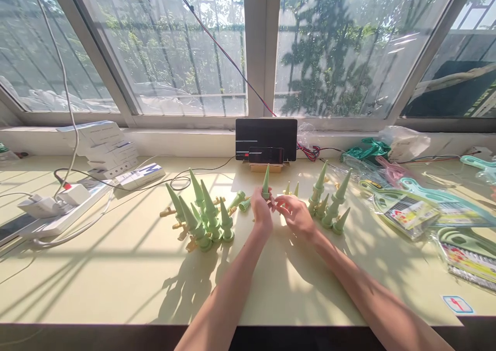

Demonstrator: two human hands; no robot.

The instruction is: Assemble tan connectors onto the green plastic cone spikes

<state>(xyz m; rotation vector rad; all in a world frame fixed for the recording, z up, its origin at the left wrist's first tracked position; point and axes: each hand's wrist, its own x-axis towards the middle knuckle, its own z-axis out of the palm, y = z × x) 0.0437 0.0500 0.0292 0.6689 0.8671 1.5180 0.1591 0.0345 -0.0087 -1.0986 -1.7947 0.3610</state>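
Head view: over a sunlit surface [116, 284], the left hand [262, 209] grips an upright green cone [266, 180]; the right hand [296, 212] curls just beside it, its hold unclear. Green spikes [210, 203] stand to both sides.

Two hands [262, 210], two screens [267, 135] and green spires [210, 206] at a table [116, 284].
Spires: at least six toward the left edge, four toward the right, one hand-held.
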